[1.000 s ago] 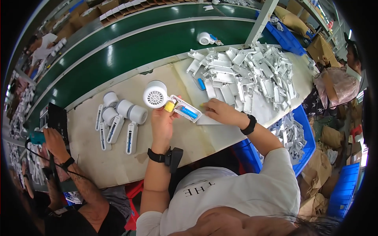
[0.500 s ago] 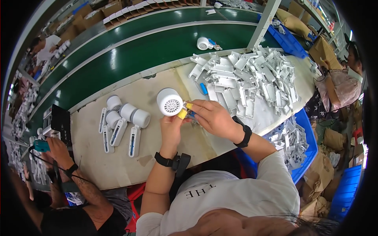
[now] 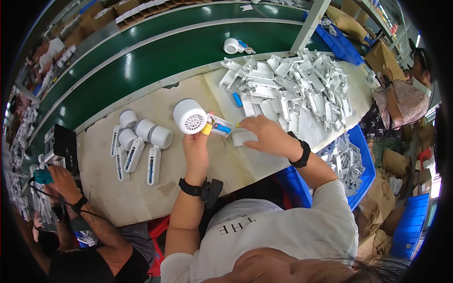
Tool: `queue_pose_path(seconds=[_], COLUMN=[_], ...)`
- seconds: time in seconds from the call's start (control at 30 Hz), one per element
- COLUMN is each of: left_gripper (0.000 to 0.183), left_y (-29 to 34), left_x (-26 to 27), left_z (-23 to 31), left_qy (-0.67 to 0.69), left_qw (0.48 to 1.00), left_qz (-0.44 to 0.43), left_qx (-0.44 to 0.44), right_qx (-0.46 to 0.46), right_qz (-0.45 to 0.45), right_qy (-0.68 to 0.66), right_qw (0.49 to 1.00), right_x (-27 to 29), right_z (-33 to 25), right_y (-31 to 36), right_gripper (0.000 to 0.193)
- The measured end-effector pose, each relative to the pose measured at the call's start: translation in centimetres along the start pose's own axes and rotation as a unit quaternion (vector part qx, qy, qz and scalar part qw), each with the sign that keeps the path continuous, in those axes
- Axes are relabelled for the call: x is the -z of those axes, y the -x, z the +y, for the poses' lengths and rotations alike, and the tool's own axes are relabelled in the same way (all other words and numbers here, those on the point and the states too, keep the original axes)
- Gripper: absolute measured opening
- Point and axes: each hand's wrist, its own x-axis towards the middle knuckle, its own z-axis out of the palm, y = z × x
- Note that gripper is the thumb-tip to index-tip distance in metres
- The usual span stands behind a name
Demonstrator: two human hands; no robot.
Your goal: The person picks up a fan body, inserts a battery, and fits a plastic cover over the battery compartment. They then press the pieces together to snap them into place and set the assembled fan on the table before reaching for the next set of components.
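My left hand (image 3: 196, 153) is closed on a white hair-dryer-shaped device (image 3: 189, 116) and holds it up above the table. Its round head has a grille facing me. The open handle shows a blue part and wiring inside. Yellow wrapping covers a fingertip of that hand. Off to the right, my right hand (image 3: 270, 137) has its thumb and fingers apart, with yellow on one fingertip. Between them and the table lies a white handle shell (image 3: 243, 138); whether they touch it I cannot tell. Behind is a heap of white shells (image 3: 288, 89), with a blue cylinder (image 3: 237, 99) at its edge.
Several similar white devices (image 3: 141, 134) lie on the table at left. Another device (image 3: 232, 46) rests on the green conveyor (image 3: 141, 61). A blue crate (image 3: 363, 184) of white parts stands at the right. A co-worker's hand (image 3: 66, 181) holds a teal tool (image 3: 42, 177).
My right hand has let go of the device and moved right with its fingers spread. The open handle now shows. My left hand still holds the device.
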Motion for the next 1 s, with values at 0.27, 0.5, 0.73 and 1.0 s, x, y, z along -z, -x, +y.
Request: queue_pose_path(seconds=[0.27,0.5,0.73,1.0], left_gripper=[0.029,0.032,0.033,0.037], left_y=[-0.4,-1.0,-0.9,-1.2], left_x=[1.2,1.2,1.4,1.7], left_z=[-0.3,-0.6,-0.8,-0.1], left_qy=[0.024,0.063,0.021,0.146], left_qw=[1.0,0.998,0.999,0.989], left_qz=[0.004,0.027,0.026,0.03], left_qx=[0.001,0.007,-0.004,0.018], right_qx=[0.114,0.241,0.048,-0.023], right_qz=[-0.162,-0.068,0.015,-0.072], right_qy=[0.089,0.102,0.028,0.089], right_qw=[0.976,0.963,0.998,0.993], right_x=[-0.9,-1.1,-3.5,-4.1], right_z=[-0.8,2.5,0.5,1.6], right_y=[1.2,0.8,-1.3,-2.9], right_gripper=[0.036,0.029,0.044,0.052])
